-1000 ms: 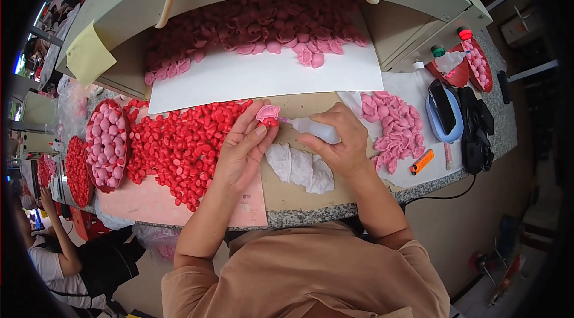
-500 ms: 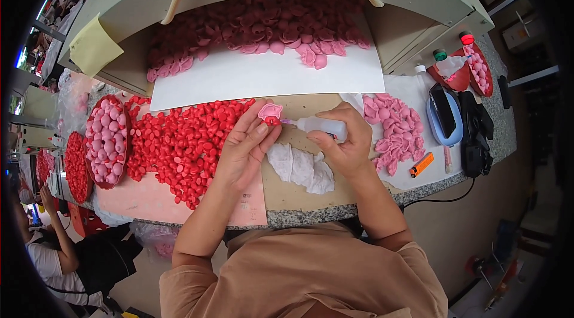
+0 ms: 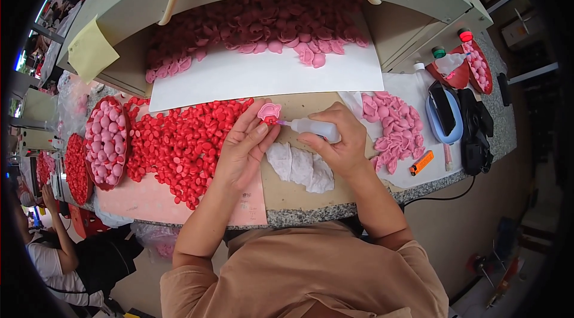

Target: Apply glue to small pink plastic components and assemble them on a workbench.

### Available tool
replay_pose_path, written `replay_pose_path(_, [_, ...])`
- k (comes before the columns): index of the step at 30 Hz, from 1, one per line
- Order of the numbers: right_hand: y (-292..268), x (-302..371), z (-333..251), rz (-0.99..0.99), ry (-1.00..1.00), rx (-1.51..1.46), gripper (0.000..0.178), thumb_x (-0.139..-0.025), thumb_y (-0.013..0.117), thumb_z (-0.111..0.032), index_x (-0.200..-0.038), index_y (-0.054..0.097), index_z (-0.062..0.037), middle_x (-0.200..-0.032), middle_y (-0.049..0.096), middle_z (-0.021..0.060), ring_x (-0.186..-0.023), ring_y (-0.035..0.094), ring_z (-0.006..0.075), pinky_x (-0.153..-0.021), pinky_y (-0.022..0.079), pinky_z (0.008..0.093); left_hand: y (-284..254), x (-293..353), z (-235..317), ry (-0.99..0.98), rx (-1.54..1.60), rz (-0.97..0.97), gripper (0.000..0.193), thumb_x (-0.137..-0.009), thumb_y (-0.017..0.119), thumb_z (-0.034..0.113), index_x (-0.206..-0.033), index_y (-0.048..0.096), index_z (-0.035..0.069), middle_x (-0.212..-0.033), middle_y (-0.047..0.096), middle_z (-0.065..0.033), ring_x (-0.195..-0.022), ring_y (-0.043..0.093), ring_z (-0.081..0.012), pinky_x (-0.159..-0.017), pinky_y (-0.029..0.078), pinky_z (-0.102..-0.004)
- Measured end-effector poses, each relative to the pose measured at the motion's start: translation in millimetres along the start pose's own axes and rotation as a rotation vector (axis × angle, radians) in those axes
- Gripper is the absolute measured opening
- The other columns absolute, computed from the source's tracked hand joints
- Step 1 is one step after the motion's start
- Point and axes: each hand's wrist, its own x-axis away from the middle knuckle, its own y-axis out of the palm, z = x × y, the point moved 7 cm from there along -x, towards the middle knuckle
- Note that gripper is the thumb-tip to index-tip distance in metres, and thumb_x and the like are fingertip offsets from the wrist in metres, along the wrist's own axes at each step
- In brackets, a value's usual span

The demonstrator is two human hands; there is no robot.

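Pink piece (image 3: 269, 111), small & moulded, pinched in left hand (image 3: 242, 149) fingertips above table (image 3: 311, 213) centre. Right hand (image 3: 338, 141) wrapped round small white squeeze bottle (image 3: 315, 128), nozzle tip touching the piece's right side. Crumpled white cloth (image 3: 302, 167) lies just near of both hands. Red pieces pile (image 3: 185, 138) to left, pink pieces (image 3: 391, 127) to right on white sheet.

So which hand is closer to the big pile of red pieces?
The left. The left hand lies against the right edge of the red pile, pinching a small pink piece. The right hand, holding a small squeeze bottle, is farther right, beyond the white cloth.
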Motion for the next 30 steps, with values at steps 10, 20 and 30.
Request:
replay_pose_path(10, [-12.9,10.5,31.3,0.192,0.510,-0.462,0.028,-0.079,0.071,-0.016,-0.095,0.054,-0.0004,-0.085,0.060,0.0088,-0.066,0.056,0.0134,-0.060,0.047,0.0248,-1.2,0.4,2.8,0.001,0.027,0.002,0.043,-0.091,0.051,0.007,-0.133,0.040,0.004,-0.126,0.050,-0.0115,-0.113,0.052,-0.0224,-0.099,0.043,-0.0340])
replay_pose_path(20, [-63.5,-6.4,57.3,0.356,0.615,-0.475,0.015,-0.085,0.058,-0.002,-0.096,0.047,-0.0016,-0.084,0.056,0.0070,-0.076,0.061,0.0151,-0.067,0.052,0.0288,-7.1,2.2,3.5,-0.045,0.167,-0.058,0.044,-0.094,0.049,0.017,-0.134,0.037,0.001,-0.119,0.055,-0.0132,-0.095,0.061,-0.0189,-0.087,0.052,-0.0339])
replay_pose_path(30, [-89.5,17.4,56.6,-0.108,0.441,0.558,0.019,-0.079,0.065,-0.005,-0.095,0.059,0.0022,-0.088,0.062,0.0109,-0.083,0.062,0.0245,-0.073,0.047,0.0324,-4.7,4.4,2.1,-0.071,0.181,-0.065,0.042,-0.095,0.047,0.017,-0.132,0.039,0.001,-0.116,0.057,-0.0114,-0.097,0.061,-0.0190,-0.086,0.052,-0.0333])
